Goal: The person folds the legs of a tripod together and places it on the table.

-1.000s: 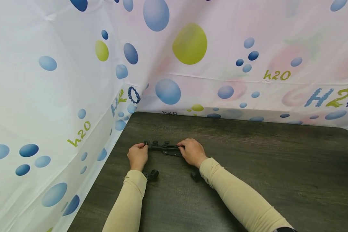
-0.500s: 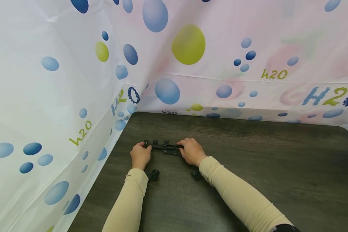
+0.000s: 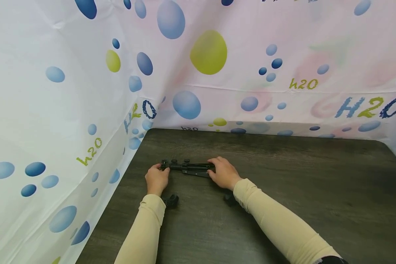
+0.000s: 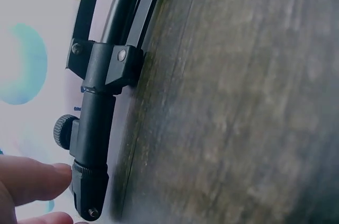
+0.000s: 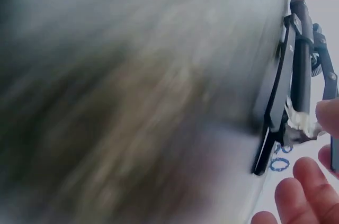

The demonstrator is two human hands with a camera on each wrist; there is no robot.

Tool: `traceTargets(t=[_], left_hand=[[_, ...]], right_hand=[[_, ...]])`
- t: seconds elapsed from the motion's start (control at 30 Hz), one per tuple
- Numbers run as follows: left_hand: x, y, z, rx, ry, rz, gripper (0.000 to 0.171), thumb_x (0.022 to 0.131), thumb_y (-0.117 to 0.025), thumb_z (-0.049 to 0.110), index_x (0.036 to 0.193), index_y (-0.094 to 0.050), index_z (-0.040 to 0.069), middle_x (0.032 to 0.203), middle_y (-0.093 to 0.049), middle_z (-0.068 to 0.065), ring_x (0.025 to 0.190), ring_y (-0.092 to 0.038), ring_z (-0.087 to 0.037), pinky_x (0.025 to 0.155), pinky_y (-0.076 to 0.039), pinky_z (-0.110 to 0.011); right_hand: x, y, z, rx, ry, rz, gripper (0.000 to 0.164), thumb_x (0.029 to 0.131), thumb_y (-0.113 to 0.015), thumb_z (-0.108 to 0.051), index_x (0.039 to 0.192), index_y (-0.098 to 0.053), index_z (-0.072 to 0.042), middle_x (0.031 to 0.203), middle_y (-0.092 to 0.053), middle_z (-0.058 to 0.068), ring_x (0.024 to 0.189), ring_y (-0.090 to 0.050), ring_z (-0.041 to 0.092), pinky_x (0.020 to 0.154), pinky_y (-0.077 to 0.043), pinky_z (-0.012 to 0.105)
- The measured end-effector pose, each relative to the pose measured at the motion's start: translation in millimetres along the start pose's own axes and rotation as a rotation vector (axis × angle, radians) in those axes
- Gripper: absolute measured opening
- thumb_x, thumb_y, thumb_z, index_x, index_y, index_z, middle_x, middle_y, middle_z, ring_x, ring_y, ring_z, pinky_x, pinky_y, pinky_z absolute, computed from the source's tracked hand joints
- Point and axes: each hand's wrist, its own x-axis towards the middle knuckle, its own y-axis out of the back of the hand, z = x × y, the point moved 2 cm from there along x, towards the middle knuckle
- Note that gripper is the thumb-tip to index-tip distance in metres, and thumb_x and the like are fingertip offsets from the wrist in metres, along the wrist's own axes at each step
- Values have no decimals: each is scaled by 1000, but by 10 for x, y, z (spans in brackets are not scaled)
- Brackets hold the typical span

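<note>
A black folding tripod point(image 3: 193, 168) lies crosswise toward the back left of the table, its legs folded along the centre tube. My left hand point(image 3: 156, 179) pinches its left end; in the left wrist view the thumb point(image 4: 37, 180) touches the collar just below a ribbed knob point(image 4: 64, 132). Around the right end, at the legs, curl the fingers of my right hand point(image 3: 225, 173). Seen from the right wrist, a leg point(image 5: 329, 75) runs between thumb and fingers, and a pale, shiny patch point(image 5: 300, 122) shows at the tube's end.
The dark wood-grain table point(image 3: 283, 205) reaches to the right and toward me. A white sheet with blue and green drops point(image 3: 208, 51) hangs behind it and along the left edge. Black wrist devices point(image 3: 171, 201) sit under both forearms.
My right hand has slid to the right along the tripod, so more of the legs shows. The left hand stays at the left end. The head view has turned slightly right.
</note>
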Motion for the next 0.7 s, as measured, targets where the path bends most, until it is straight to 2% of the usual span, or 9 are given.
traceTargets(t=[0.2, 0.37, 0.53, 0.7], left_hand=[[-77, 26, -3, -24, -46, -14, 50, 99, -62, 18, 141, -50, -8, 133, -57, -29, 126, -50, -43, 102, -42, -54], [-198, -8, 18, -32, -161, -21, 51, 98, -65, 19, 141, -52, -4, 132, -57, -27, 123, -51, -43, 98, -44, -56], [-322, -11, 55, 35, -276, -30, 48, 97, -65, 17, 140, -54, -2, 136, -55, -25, 122, -54, -40, 98, -45, -56], [-407, 13, 83, 88, -376, -44, 43, 96, -64, 13, 136, -59, -2, 131, -59, -24, 118, -57, -39, 98, -45, -56]], right_hand=[[-74, 59, 80, 31, -25, 25, 49, 99, -66, -21, 141, -52, 0, 119, -61, 13, 110, -59, 29, 90, -50, 47], [-182, 101, 143, 26, -29, 53, 49, 98, -67, -20, 140, -53, 0, 119, -61, 13, 109, -60, 29, 88, -51, 48], [-313, 166, 182, -2, 19, 102, 46, 97, -68, -20, 136, -57, 1, 118, -62, 13, 106, -61, 29, 86, -52, 47], [-464, 248, 221, -3, 32, 136, 33, 96, -68, -18, 124, -64, 0, 115, -63, 11, 101, -62, 28, 85, -53, 46]])
